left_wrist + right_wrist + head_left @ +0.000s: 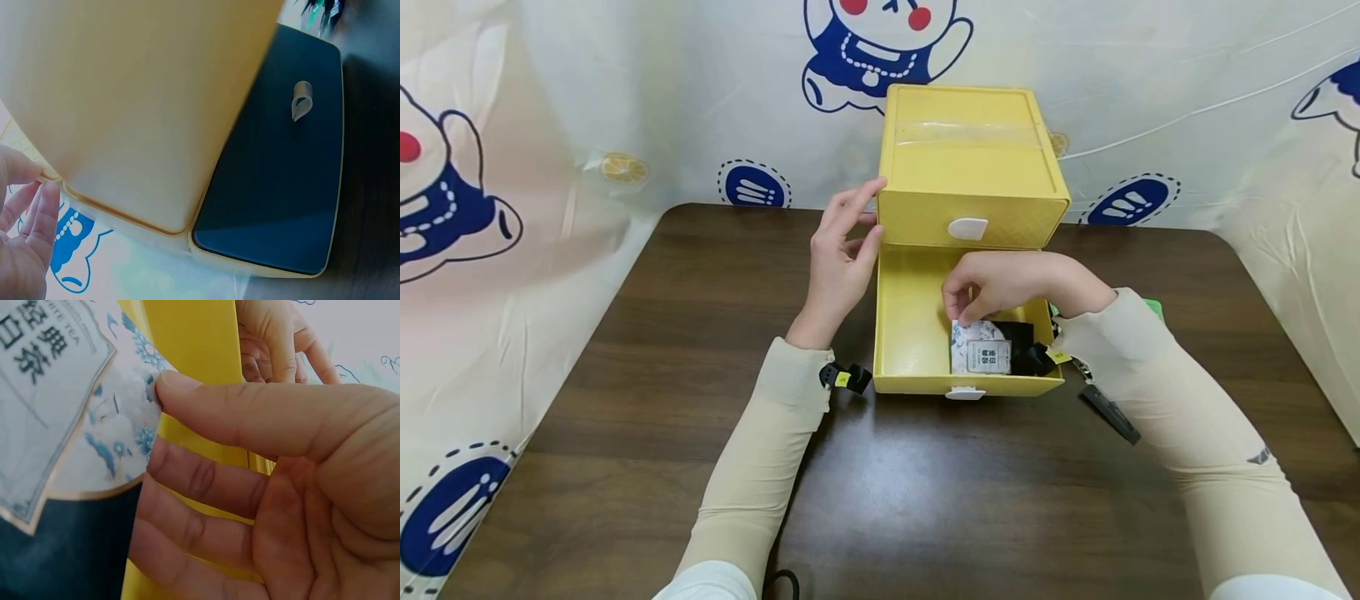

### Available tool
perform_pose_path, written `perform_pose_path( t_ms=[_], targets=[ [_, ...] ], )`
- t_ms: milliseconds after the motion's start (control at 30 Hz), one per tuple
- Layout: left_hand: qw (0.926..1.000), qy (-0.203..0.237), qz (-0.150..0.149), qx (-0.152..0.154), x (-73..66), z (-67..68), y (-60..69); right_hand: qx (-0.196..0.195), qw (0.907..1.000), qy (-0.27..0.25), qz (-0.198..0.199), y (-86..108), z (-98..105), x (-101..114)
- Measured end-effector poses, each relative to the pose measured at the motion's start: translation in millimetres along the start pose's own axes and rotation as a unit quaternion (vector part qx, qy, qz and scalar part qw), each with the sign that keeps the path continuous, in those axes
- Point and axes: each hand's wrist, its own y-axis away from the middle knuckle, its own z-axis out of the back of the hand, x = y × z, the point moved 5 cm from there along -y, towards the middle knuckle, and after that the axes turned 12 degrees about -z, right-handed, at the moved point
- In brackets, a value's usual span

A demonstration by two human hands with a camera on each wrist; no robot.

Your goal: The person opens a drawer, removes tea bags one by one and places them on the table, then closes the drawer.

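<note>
A white tea packet [988, 348], with a blue floral top and dark lower part, lies at the right side of the lower yellow drawer [910, 333]. My right hand [1003, 283] pinches its edge; in the right wrist view the thumb [231, 415] is on the printed face and the fingers are behind. The upper yellow drawer box [966, 142] stands behind the lower drawer. My left hand [846, 250] holds its front left edge, with thumb and fingers around a rim in the left wrist view.
White pull tabs [967, 228] sit on the drawer fronts. On the brown table [700, 417], a black strap-like piece [1108, 412] lies beside the right forearm, and something green [1152, 308] shows behind the sleeve. A patterned curtain [662, 92] hangs behind the table.
</note>
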Motion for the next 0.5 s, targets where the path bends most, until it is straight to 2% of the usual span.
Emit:
perform_pose_path(
  t_ms=[233,500],
  targets=[
    [1.0000,-0.001,0.002,-0.001,-0.7,0.2,0.7,-0.043,0.9989,0.000,0.018,-1.4,3.4,3.0],
    [1.0000,-0.001,-0.006,0.002,-1.2,-0.5,-0.2,-0.039,0.9985,-0.037,-0.006,-1.6,3.3,-0.2]
  ],
)
